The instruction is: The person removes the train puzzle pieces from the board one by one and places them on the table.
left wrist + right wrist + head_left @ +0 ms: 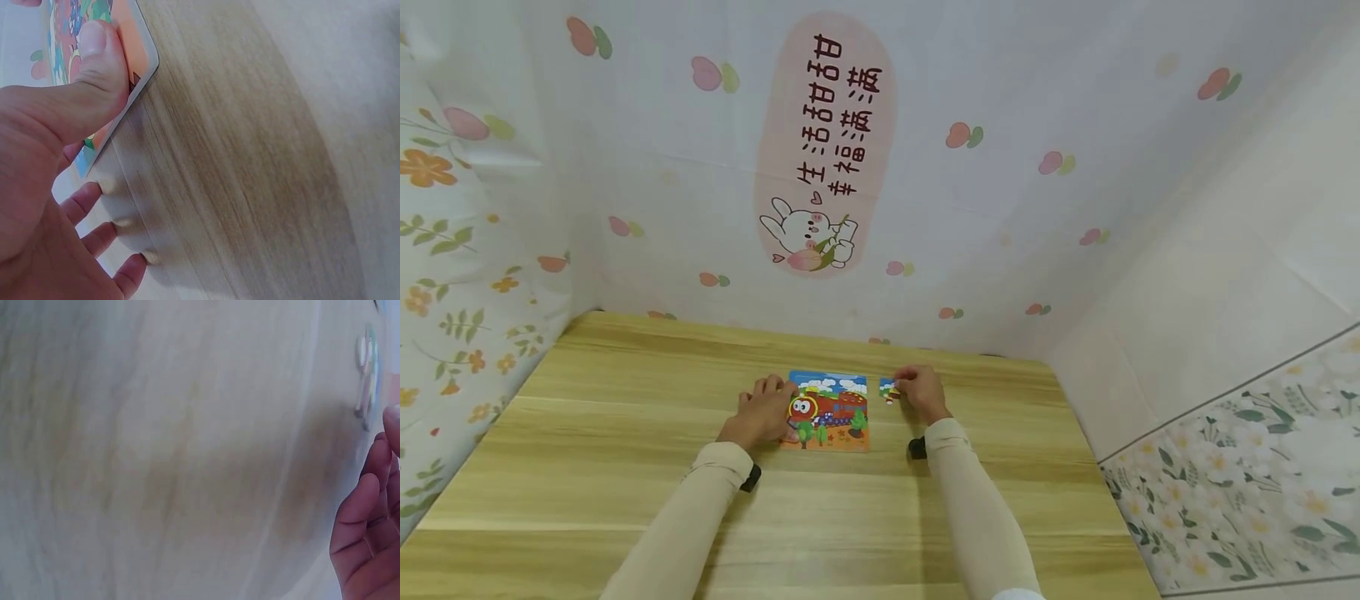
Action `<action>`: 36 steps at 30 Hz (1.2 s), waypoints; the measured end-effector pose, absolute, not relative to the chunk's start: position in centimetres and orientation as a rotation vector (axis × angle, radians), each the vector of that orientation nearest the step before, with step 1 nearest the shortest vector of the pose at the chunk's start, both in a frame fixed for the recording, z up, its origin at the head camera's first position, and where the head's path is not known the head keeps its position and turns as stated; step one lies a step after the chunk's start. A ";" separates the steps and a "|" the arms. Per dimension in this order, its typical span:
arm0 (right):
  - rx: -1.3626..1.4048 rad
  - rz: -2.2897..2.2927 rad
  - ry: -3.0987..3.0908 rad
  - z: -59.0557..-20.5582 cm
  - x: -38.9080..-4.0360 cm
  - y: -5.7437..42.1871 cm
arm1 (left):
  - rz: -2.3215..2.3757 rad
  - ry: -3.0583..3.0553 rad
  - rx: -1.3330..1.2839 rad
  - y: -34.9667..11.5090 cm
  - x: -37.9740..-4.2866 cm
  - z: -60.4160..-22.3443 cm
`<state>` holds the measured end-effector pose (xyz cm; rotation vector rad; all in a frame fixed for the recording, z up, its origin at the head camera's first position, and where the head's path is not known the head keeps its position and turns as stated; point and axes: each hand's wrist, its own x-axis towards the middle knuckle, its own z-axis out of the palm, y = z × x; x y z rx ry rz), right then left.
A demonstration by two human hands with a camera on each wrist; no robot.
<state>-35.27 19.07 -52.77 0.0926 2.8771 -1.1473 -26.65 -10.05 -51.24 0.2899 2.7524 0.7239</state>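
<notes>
A jigsaw puzzle board (831,417) with a cartoon red train, trees and a cloudy blue sky lies on the wooden table. My left hand (765,414) rests at its left side. In the left wrist view the thumb (100,59) presses on the board's picture near a corner, and the other fingertips spread onto the tabletop. Just right of the board, my right hand (923,393) pinches a small puzzle piece (888,387) coloured blue, white and green. The piece (370,378) looks blurred in the right wrist view, near the thumb.
The wood-grain table (625,467) ends at a patterned white wall covering (1000,208) behind. A floral covering (467,292) hangs at the left, and a tiled wall (1240,400) stands at the right. Dark wrist cameras (917,448) sit under both wrists.
</notes>
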 end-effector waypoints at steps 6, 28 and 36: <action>-0.105 -1.174 2.886 -52.4 -35.4 17.8 | 0.726 2.744 0.280 -10.1 -26.8 -51.1; -0.482 -0.830 2.716 -51.6 -34.0 10.2 | 0.736 2.732 0.252 -9.7 -26.8 -51.5; -0.423 -0.752 2.751 -51.7 -33.9 9.2 | 0.728 2.735 0.261 -9.8 -26.8 -51.5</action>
